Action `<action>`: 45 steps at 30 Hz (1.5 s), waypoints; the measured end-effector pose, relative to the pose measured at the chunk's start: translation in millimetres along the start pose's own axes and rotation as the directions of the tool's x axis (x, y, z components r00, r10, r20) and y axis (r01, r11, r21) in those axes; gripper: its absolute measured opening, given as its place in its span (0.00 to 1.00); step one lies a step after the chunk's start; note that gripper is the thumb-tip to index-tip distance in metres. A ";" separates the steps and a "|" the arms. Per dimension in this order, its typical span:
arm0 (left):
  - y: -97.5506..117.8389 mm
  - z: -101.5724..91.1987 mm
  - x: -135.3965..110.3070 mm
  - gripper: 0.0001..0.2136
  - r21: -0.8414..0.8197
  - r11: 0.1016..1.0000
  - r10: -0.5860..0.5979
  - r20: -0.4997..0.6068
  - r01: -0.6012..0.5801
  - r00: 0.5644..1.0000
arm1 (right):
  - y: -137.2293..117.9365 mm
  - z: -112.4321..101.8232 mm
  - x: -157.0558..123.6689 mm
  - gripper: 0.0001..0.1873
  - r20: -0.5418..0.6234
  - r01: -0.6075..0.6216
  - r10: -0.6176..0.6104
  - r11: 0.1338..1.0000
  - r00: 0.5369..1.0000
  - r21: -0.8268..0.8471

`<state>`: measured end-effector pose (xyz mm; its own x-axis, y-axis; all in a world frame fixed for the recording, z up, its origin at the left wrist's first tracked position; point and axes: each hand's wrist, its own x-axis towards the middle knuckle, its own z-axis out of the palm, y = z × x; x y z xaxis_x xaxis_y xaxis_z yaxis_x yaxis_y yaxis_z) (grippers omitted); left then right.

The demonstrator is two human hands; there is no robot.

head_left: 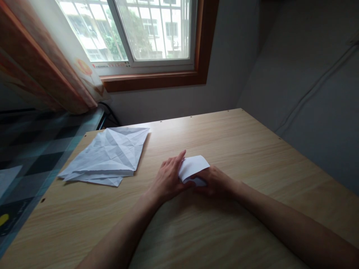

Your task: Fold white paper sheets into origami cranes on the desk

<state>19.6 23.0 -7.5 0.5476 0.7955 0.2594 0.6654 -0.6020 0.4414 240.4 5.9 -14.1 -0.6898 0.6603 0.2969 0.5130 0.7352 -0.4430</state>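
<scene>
Between my two hands is a small piece of folded white paper [194, 166], its upper layer curving over toward the right. My left hand [169, 177] grips its left edge, thumb along the near side and fingers behind. From the right, my right hand [214, 181] holds the paper too, with its fingers partly hidden under the upper layer. Both hands are low over the wooden table, near its middle. How the inner folds lie is hidden by the fingers.
To the left on the wooden table [260, 157] lies a stack of creased white paper sheets [117, 149]. A checked cloth [33, 142] covers a surface beyond the left edge. Behind are a window [157, 33] and an orange curtain [36, 56]; a cable [311, 86] runs along the right wall.
</scene>
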 end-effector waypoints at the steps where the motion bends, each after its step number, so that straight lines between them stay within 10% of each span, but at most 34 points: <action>1: 0.0 0.3 0.0 0.47 0.017 1.000 -0.009 -0.012 0.010 1.000 | 0.1 0.2 -0.7 0.18 -0.017 -0.002 0.002 1.000 1.000 0.001; 21: 4.6 0.9 2.4 0.21 0.191 0.976 -0.079 -0.123 0.102 0.989 | -2.1 5.7 -5.2 0.08 -0.234 -0.090 0.045 0.978 0.971 -0.186; 28: 6.4 -0.2 -2.8 0.07 0.339 0.939 0.158 -0.263 -0.062 0.952 | -0.1 6.5 -4.5 0.20 -0.188 -0.099 0.065 0.979 0.980 -0.179; 33: 15.1 -4.1 -3.9 0.05 0.329 0.830 0.493 -0.052 -0.451 0.869 | -4.9 3.8 -5.4 0.21 -0.121 -0.152 0.131 0.972 0.984 -0.181; 45: 14.6 -6.3 0.7 0.04 0.306 0.900 0.314 0.041 -0.311 0.948 | 8.1 -16.4 -10.0 0.12 -0.180 0.009 -0.101 0.891 0.978 -0.455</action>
<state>26.5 15.3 4.6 0.7495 0.5624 0.3493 0.5833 -0.8105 0.0535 259.9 7.8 -6.8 -0.6352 0.5991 0.4874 0.6832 0.7302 -0.0071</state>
